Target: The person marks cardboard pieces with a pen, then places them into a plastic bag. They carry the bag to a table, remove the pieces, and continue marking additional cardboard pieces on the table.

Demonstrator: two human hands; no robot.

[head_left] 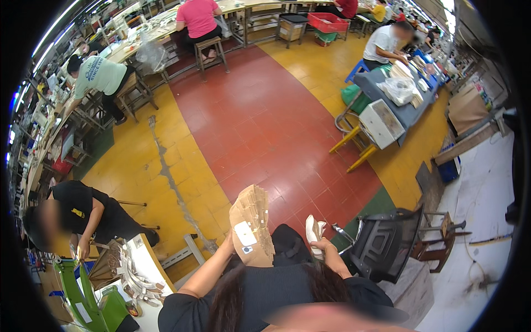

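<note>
Red-and-yellow tiled floor (249, 116) spreads beyond; left hand (228, 244) grips a gathered, layered brown bundle (255, 216); right of it, right hand (325, 245) clasps slim cream pieces (313, 228), not set down.

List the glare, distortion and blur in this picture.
Head view: soft glare on the red floor; head view: long bench curved by the fisheye, corners black; head view: pinkish shape at the lower edge blurred, brown stack in the left hand fairly sharp.

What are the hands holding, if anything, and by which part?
Left hand: brown stack, by its lower left edge. Right hand: whitish bundle, by its lower part.
</note>
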